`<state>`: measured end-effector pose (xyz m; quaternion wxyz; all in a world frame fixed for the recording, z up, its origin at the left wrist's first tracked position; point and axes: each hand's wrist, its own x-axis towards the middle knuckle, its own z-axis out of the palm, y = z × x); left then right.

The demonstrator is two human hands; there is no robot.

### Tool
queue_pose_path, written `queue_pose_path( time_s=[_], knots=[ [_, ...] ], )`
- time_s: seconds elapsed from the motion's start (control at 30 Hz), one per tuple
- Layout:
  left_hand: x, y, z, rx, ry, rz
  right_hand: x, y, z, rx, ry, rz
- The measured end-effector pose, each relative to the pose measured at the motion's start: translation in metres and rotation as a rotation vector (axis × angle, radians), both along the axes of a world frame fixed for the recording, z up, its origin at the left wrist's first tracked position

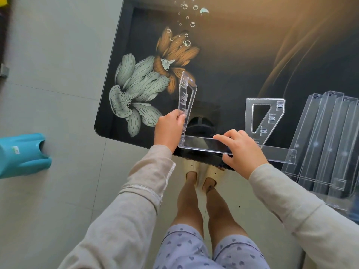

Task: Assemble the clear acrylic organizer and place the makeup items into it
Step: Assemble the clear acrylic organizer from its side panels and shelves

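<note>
The long clear acrylic shelf strip [204, 145] lies along the near edge of the dark flower-printed glass surface [223, 78], pinched between thumb and fingers of the right grip [242, 150]. A skewed push could miss the slots or tip it off that edge. To its left, the left grip [169, 127] pinches the upright clear slotted side panel [183, 94], glossy and see-through, which might twist. Beyond the right grip, 1 matching panel [249, 113] lies flat.
</note>
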<state>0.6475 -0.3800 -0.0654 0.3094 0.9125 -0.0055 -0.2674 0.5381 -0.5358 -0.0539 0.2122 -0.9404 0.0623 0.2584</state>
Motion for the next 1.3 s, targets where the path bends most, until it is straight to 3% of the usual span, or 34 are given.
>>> queue_pose_path(
  time_s=[0.77,0.9,1.0,1.07,1.17,1.3],
  knots=[
    [0.005,0.006,0.002,-0.023,0.021,0.039,-0.005,0.014,-0.015,-0.174,0.045,0.219],
    [0.006,0.012,0.002,-0.033,0.067,0.05,-0.003,0.016,-0.015,-0.16,0.028,0.198],
    [-0.005,0.014,-0.002,0.132,0.08,-0.034,-0.003,0.02,-0.014,-0.146,0.011,0.168],
    [-0.015,0.018,-0.006,0.19,0.073,0.024,-0.003,0.022,-0.015,-0.129,0.009,0.151],
    [-0.023,0.018,-0.009,0.153,0.083,0.12,-0.004,0.022,-0.015,-0.111,-0.001,0.125],
    [-0.021,0.022,-0.011,0.097,0.116,0.059,-0.005,0.021,-0.018,-0.097,-0.017,0.087]
  ],
)
